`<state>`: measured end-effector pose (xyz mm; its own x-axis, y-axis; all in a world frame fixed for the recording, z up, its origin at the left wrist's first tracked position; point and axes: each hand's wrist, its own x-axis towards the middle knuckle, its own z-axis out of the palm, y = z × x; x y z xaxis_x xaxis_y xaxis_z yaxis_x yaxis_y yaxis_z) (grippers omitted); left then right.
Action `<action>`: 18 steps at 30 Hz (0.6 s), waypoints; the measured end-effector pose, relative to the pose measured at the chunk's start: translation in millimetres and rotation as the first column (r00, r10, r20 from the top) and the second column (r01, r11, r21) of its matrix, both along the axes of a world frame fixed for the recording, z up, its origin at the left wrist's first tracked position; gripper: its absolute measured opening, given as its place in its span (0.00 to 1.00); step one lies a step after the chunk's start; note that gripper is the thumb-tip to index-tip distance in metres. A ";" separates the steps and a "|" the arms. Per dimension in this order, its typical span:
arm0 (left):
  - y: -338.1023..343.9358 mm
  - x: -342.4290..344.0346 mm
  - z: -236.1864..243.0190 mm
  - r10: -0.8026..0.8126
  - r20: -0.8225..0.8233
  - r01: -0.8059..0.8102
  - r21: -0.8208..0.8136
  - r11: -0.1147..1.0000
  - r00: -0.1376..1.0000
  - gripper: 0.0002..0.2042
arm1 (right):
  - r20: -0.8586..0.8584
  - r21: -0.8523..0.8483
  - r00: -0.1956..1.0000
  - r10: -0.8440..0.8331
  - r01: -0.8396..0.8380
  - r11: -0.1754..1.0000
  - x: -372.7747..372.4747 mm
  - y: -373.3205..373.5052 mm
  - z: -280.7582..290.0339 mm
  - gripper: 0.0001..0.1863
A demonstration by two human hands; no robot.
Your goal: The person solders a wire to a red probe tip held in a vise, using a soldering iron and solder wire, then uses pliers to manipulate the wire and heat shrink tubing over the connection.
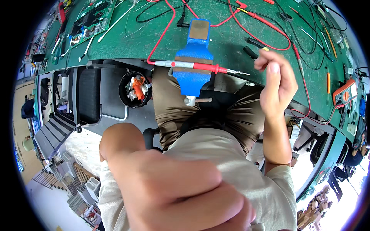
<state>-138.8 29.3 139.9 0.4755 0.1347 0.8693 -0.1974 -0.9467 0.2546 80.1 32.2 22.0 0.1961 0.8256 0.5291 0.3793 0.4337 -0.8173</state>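
A red and grey test probe (200, 66) lies level across the jaws of a blue bench vise (194, 50) at the table's front edge. Its bare metal tip points right, and a red lead runs up from its left end. To the right of that tip, my right hand (278, 82) is raised with loosely bent fingers and nothing visible in them. Close to the camera, my left hand (189, 188) looms large and slightly blurred in front of my shirt. Its fingers are curled in; whatever they might hold is hidden.
Black-and-yellow handled pliers (256, 45) lie beyond my right hand. An orange multimeter (345, 92) sits on the green table (227, 42) at right, with red leads looping across. A circuit board (92, 21) is at upper left. Below the edge stands a black waste bin (125, 92).
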 end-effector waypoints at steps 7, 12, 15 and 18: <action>13.8 -21.9 -23.8 0.170 -0.162 -0.177 -0.030 0.984 0.972 0.13 | 0.208 0.135 0.971 0.117 -0.147 0.980 -9.7 4.0 0.0 0.17; 38.1 -35.1 -46.8 0.420 -0.418 -0.447 0.036 0.894 0.806 0.16 | 0.223 0.268 0.962 0.158 -0.217 0.939 -3.7 14.2 -11.2 0.17; 40.4 -33.8 -62.6 0.508 -0.371 -0.532 0.043 0.845 0.777 0.17 | 0.148 0.254 0.977 0.154 -0.188 0.949 -8.2 11.3 -7.9 0.18; 36.1 -32.9 -68.2 0.560 -0.383 -0.591 0.044 0.805 0.734 0.18 | 0.131 0.298 0.985 0.114 -0.149 0.943 -9.1 10.8 -12.3 0.17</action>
<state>-171.7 65.4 71.7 0.5596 0.5436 0.6256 0.4995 -0.8236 0.2688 71.0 42.9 9.7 0.0224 0.6355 0.7718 0.3821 0.7079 -0.5940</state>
